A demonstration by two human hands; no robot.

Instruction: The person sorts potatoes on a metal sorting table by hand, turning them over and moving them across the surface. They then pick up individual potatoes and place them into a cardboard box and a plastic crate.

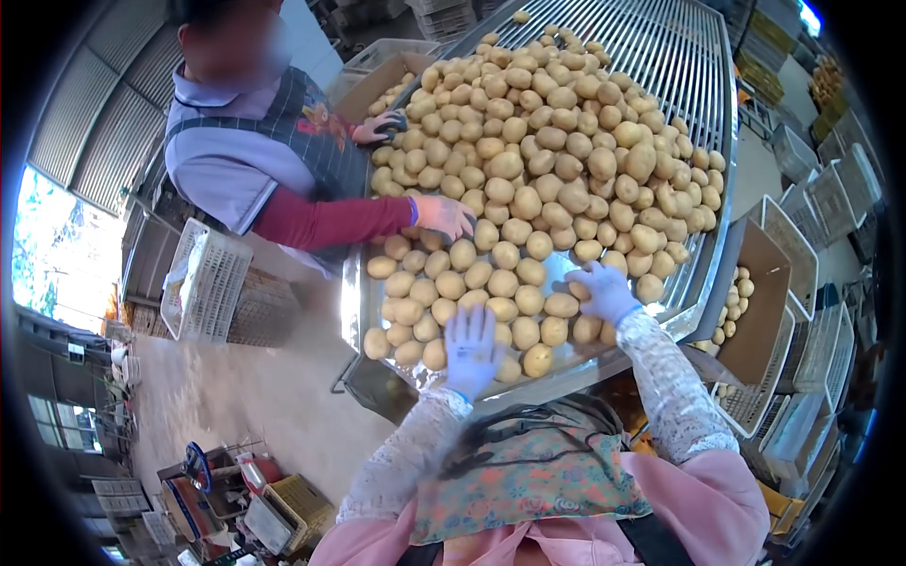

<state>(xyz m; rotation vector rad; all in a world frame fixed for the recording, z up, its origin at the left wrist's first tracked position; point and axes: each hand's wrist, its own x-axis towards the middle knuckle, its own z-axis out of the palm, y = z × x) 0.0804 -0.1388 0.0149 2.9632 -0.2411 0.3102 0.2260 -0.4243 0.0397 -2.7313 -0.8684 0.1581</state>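
A large heap of potatoes [528, 141] covers much of a metal sorting table [661, 38], thinning to a single layer at the near end. My left hand [472, 351], in a pale glove, lies flat on the near potatoes with its fingers stretched forward. To the right, my right hand [607, 292], gloved alike, curls its fingers and thumb around a potato [578, 290] at the heap's lower edge. Its palm side is hidden.
Across the table's left side, a co-worker [274, 160] has both gloved hands on the potatoes. A cardboard box [760, 274] with potatoes stands at the right, beside stacked plastic crates [830, 203]. Another white crate [209, 283] is at the left.
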